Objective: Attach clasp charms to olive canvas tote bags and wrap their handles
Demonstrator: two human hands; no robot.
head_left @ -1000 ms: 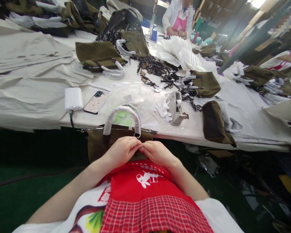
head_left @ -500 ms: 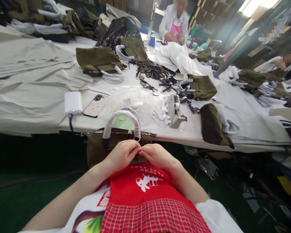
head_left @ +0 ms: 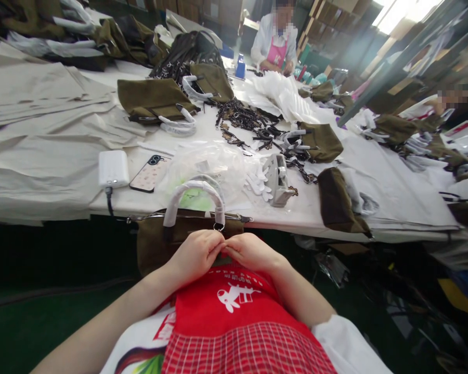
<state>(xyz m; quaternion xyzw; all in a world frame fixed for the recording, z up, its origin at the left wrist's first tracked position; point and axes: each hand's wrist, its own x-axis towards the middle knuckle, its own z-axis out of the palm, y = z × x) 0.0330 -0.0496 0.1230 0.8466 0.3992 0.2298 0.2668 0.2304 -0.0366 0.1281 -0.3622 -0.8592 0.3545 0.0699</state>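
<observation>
Hardly anything has changed since a second ago: the desk (head_left: pixel 296 220) sits a touch lower in view, while the left hand (head_left: pixel 200 251) and right hand (head_left: pixel 251 249) keep their place at the front of the olive bag (head_left: pixel 155 250). The bag is between the desk's near edge and the red apron (head_left: pixel 200 306), its wrapped handle (head_left: pixel 174 204) standing up over the edge.

The lower part of the bag is covered by forearms and apron, and the fingertips are tucked behind the hands' own backs — so from here I can't make out whether they pinch anything. What does show is that the fingers of both hands are bent and drawn together, the two hands meeting just under a small metal ring (head_left: pixel 219 227) at the handle's foot.

Beyond the handle, clear plastic (head_left: pixel 214 160) blurs a green patch under it. A phone (head_left: pixel 150 174) and a grey dispenser (head_left: pixel 280 182) lie either side of the plastic. Across the desk, a co-worker (head_left: pixel 276 54) is cut off by the top of the view.
</observation>
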